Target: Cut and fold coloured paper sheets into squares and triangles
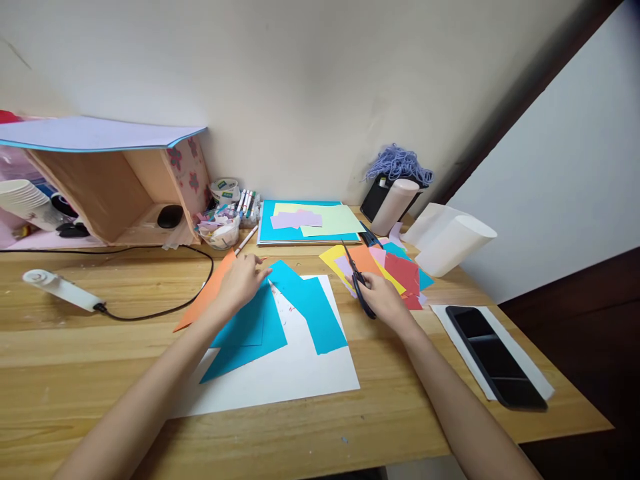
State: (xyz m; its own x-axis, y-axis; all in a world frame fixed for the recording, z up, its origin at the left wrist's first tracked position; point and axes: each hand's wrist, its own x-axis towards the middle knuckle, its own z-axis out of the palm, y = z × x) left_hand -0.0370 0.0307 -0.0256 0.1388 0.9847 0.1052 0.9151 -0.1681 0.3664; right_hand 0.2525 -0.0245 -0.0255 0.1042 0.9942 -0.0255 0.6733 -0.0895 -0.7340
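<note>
My right hand [377,297] is closed on dark-handled scissors [356,270], their blades pointing up and away beside the coloured scraps. Over the blue paper [250,340] is my left hand [245,277], fingers bent with the tips near the paper's top corner; whether they pinch it is too small to tell. A bent blue piece [320,310] lies to the right, on the white sheet [320,380]. An orange sheet [207,297] sticks out left of my left hand.
Coloured scraps [403,270] lie past the scissors. A phone [495,357] is at the right, a paper roll [455,243] behind it. Stacked paper [335,220], markers [246,202] and a cardboard box [110,193] stand at the back. A cable [150,317] crosses the left side.
</note>
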